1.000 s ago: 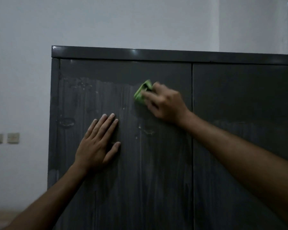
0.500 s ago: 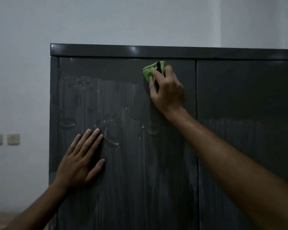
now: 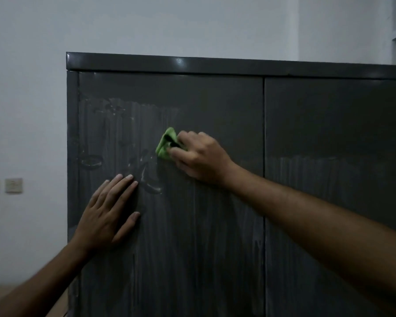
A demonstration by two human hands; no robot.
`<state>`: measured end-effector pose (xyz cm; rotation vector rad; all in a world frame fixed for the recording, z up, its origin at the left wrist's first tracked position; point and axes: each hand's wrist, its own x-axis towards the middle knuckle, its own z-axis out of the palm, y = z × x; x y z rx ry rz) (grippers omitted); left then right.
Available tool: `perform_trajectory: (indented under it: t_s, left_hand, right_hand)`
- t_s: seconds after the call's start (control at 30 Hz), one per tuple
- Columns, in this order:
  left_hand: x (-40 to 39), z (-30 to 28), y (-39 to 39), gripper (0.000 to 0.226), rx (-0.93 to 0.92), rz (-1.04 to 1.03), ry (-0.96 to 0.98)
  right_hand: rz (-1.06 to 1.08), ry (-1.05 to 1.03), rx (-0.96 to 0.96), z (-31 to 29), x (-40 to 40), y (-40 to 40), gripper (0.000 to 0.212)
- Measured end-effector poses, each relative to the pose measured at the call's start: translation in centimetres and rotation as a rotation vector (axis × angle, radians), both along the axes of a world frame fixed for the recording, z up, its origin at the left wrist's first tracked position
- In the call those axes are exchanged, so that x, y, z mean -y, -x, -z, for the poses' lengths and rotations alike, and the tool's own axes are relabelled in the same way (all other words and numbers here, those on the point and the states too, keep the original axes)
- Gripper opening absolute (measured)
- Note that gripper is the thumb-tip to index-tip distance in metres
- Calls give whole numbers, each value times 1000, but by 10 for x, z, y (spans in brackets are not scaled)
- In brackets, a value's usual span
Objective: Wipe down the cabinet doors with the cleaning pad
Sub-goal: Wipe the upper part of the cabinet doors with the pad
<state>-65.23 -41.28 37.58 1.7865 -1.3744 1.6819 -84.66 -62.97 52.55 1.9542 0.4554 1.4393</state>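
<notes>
Right door [image 3: 334, 191] cut off at edge; wall plates [image 3: 13, 185] perhaps switches.

Dim room, pale wall [image 3: 146, 24]

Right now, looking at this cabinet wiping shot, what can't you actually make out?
- Head view: most of the green cleaning pad is covered by the right hand.
- The right door is cut off by the right edge.
- The left door runs past the bottom edge.
- Wall plates: too dim and small to identify.
- No handles visible.
</notes>
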Motion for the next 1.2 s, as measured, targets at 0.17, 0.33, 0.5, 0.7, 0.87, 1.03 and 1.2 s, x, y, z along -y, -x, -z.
perform_trajectory:
  t_s: [0.17,0.33,0.5,0.7,0.87,1.03,1.2]
  left_hand:
    - [-19,21,-15,73,33,-14,-8]
    - [-17,26,-22,76,48,-47,-18]
    - [-17,29,-27,77,44,-63,-20]
    - [-16,27,-24,77,61,-60,-8]
    - [-16,29,-27,78,50,-74,-18]
    - [-17,29,-26,78,47,-78,-18]
    - [-17,30,-31,77,58,-102,-25]
  right_hand:
    - [-41,-388,339,-63,8,9,18]
    - [-26,-69,18,-6,-18,-16,18]
    - [-23,-207,208,-67,-16,-7,21]
    - [-54,-63,-56,8,-45,-39,20]
    - [-67,-169,160,-55,-38,-35,17]
    - [-100,-278,147,-19,-63,-62,21]
    - [-34,46,-29,-31,-57,-60,18]
